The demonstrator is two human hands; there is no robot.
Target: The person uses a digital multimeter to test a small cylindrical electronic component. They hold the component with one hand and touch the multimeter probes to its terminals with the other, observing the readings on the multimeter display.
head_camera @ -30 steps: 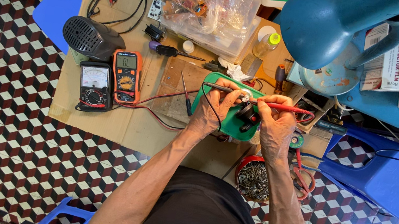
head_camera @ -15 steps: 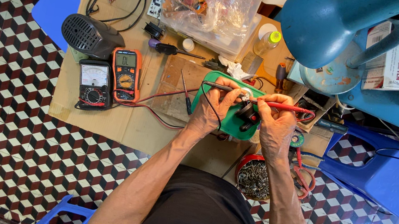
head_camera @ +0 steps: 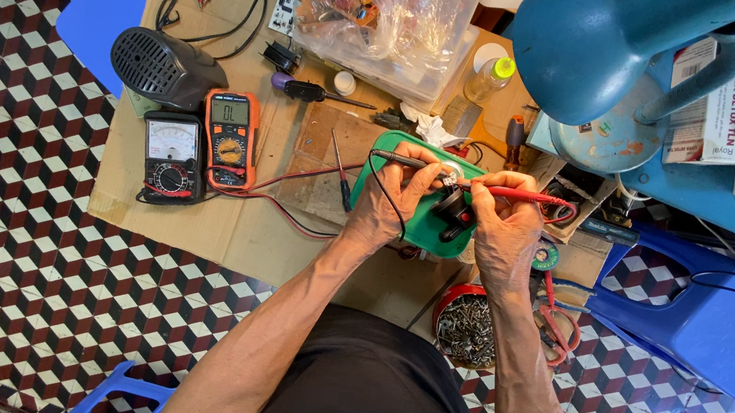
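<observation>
My left hand [head_camera: 390, 202] grips a black test probe [head_camera: 391, 157], its tip pointing right. A red test probe [head_camera: 524, 196] sits in my right hand [head_camera: 504, 227], tip pointing left. The two tips meet over a small part above a green tray [head_camera: 418, 227], where a black component [head_camera: 454, 212] lies between my hands. Red and black leads [head_camera: 294, 181] run left to an orange digital multimeter [head_camera: 228, 138]. A black analog meter [head_camera: 171, 157] lies beside it.
A cardboard-covered table [head_camera: 228, 229] holds a black mini fan [head_camera: 165, 68], screwdrivers [head_camera: 340, 173], a clear bag of parts [head_camera: 387, 8] and a bottle [head_camera: 489, 79]. A blue lamp [head_camera: 606, 38] hangs at upper right. Blue stools [head_camera: 710, 316] stand around; a red tin of screws [head_camera: 466, 323] sits below.
Both hands stay over the green tray with the probes; the tips have shifted only slightly, and the view has barely moved.
</observation>
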